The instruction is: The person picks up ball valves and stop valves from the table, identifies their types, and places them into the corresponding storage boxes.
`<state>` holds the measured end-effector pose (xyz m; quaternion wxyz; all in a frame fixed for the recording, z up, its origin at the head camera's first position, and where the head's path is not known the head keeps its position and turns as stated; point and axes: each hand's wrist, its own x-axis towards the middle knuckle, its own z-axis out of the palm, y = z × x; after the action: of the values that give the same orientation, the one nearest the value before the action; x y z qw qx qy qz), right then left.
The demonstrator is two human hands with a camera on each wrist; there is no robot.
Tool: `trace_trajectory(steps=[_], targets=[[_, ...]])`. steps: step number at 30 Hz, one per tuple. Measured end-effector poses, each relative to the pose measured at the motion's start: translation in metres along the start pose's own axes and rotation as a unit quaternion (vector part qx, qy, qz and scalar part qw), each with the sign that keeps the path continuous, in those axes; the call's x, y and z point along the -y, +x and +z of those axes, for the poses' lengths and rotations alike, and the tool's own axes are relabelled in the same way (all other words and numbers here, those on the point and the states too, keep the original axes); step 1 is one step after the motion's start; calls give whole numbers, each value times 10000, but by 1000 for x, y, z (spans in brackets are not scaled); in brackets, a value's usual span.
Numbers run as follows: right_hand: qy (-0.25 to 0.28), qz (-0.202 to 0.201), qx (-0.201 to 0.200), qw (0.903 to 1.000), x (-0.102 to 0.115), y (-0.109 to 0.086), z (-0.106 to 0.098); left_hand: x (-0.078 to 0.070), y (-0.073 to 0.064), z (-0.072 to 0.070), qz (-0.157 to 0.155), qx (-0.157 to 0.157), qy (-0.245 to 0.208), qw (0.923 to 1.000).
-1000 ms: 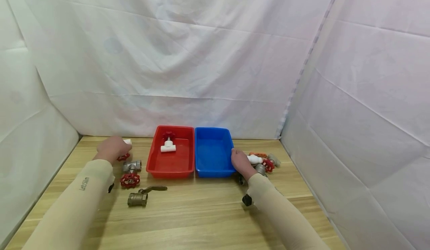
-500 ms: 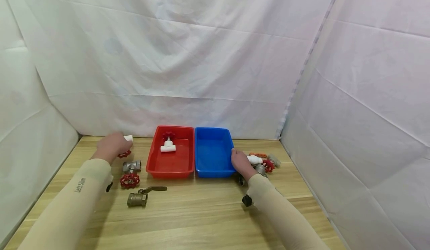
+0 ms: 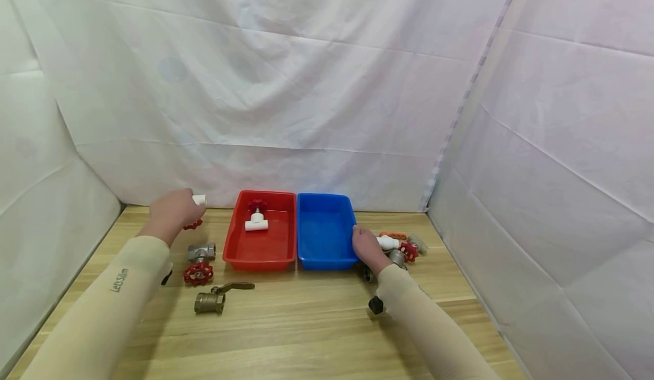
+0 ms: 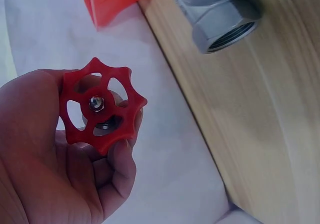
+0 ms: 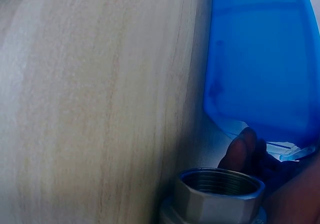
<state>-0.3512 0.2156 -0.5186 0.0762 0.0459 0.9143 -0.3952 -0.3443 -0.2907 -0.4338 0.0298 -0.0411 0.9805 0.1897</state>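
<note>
In the head view my left hand (image 3: 176, 214) is raised at the back left. It grips a white gate valve (image 3: 200, 199) with a red handwheel (image 4: 102, 106); the fingers hide most of its body. Below that hand lie a metal gate valve (image 3: 199, 262) with a red wheel and a brass ball valve (image 3: 209, 300) with a lever. My right hand (image 3: 368, 247) holds the right side of the blue tray (image 3: 352, 209), its fingertips at the rim. Another white valve with a red wheel (image 3: 256, 222) lies inside the red tray (image 3: 259, 265).
Right of the right hand several valves lie close together, among them a white one (image 3: 388, 243), a red handwheel (image 3: 409, 251) and an orange handle (image 3: 393, 235). A threaded metal fitting (image 5: 215, 196) sits near the right hand. White cloth (image 3: 306, 84) hangs behind the wooden table (image 3: 286, 334).
My left hand has lifted the white gate valve upward and slightly right, its red wheel rising with it. The right hand and both trays have stayed in place.
</note>
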Motion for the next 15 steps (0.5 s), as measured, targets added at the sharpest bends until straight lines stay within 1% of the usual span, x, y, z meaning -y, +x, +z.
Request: trace_trajectory(steps=[8,15], targets=[[91,3,-16,10000,1,-1,-2,-12,0,-9,63,-199,3,9998],[208,-6,42,9998,0,-1,-1,-25,-1,-14,37,-272,-37,9996]])
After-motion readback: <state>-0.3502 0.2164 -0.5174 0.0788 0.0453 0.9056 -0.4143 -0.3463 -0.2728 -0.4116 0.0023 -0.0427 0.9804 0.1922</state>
